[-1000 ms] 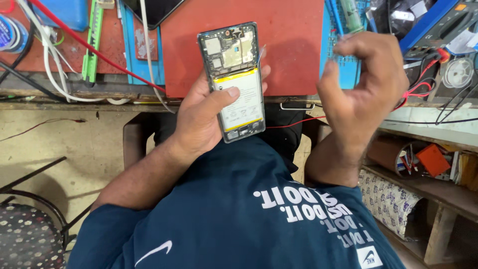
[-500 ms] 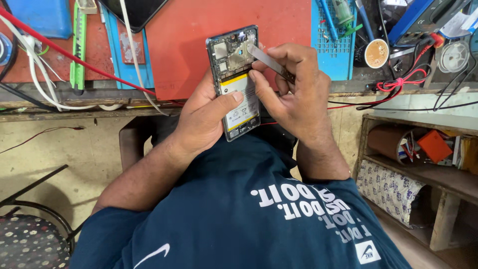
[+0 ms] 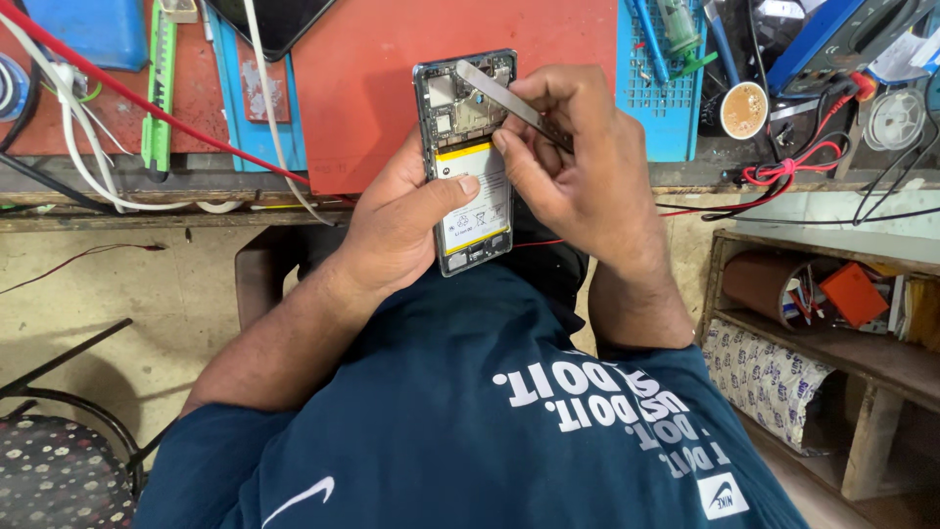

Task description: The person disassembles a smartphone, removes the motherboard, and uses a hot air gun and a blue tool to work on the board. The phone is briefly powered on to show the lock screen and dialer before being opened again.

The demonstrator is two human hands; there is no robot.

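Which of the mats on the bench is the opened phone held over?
The big red mat in the middle. The opened phone, held in the left hand, hangs above it, while the blue mats sit off to either side.

A white label with a yellow band along its top and bottom edges [image 3: 474, 201] covers the battery of the opened phone [image 3: 467, 157], a tall rectangle partly hidden by a thumb. At the top edge, a dark glossy screen [image 3: 269, 18] lies on the red bench mat [image 3: 392, 88], cut off by the frame. On the lower shelf at the right, a white package printed with blue emblems [image 3: 764, 377] rests tilted against the wood.
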